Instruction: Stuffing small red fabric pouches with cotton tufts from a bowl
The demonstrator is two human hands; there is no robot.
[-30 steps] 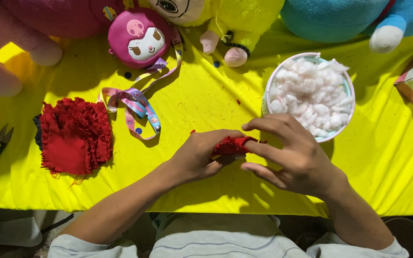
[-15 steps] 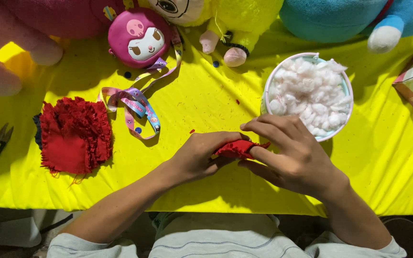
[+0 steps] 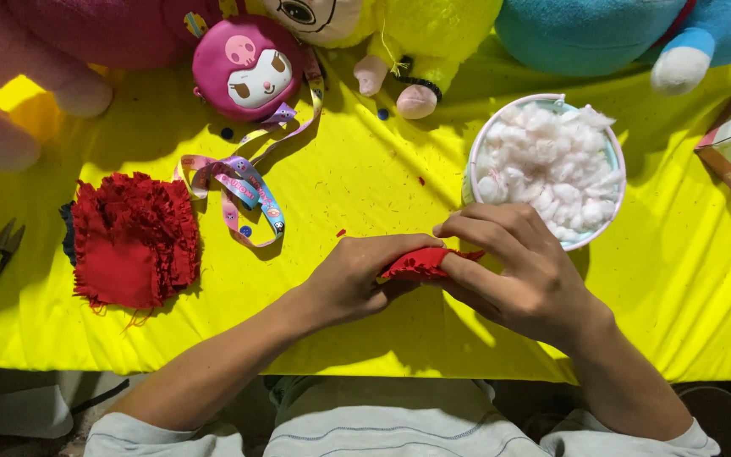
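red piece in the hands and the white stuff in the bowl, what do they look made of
The red piece, pinched between left hand and right hand, looks like woven fabric, matte, with frayed, thready edges. The white stuff in the bowl looks like fluffy fibre stuffing, cotton or polyester, in soft clumps.

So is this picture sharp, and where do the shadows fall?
Head view: sharp throughout. The left hand and right hand, gripping a small red fabric piece, cast dark shadows onto the bright yellow tablecloth below them.
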